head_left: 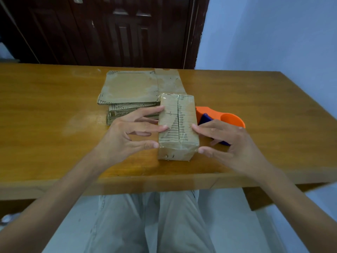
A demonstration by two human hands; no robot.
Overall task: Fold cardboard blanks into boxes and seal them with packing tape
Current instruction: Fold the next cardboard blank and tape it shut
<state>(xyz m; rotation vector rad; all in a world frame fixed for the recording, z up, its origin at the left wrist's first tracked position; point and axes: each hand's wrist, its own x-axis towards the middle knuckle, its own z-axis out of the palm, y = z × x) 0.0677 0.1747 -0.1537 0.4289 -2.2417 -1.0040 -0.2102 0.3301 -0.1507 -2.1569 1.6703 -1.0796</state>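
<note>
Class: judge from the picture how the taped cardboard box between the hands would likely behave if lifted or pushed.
The box is probably light and fairly stiff: corrugated board, closed up with tape. Its glossy tape wrap may feel slippery under the fingertips. Lying long side down on the table, it would likely slide, not tip.

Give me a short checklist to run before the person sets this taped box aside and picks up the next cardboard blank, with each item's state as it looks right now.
1. Top seam of the box taped: ok, glossy tape runs along the slit and over the near edge.
2. Bottom of the box sealed: cannot tell, it faces the table.
3. Box steady: ok, it stands on the table with the left hand and right hand touching its sides by the fingertips.
4. Next blank ready: ok, a stack of blanks lies flat behind the box.
5. Tape dispenser within reach: ok, beside the box, partly behind the right hand.
6. Tape left on the dispenser: cannot tell.
</note>
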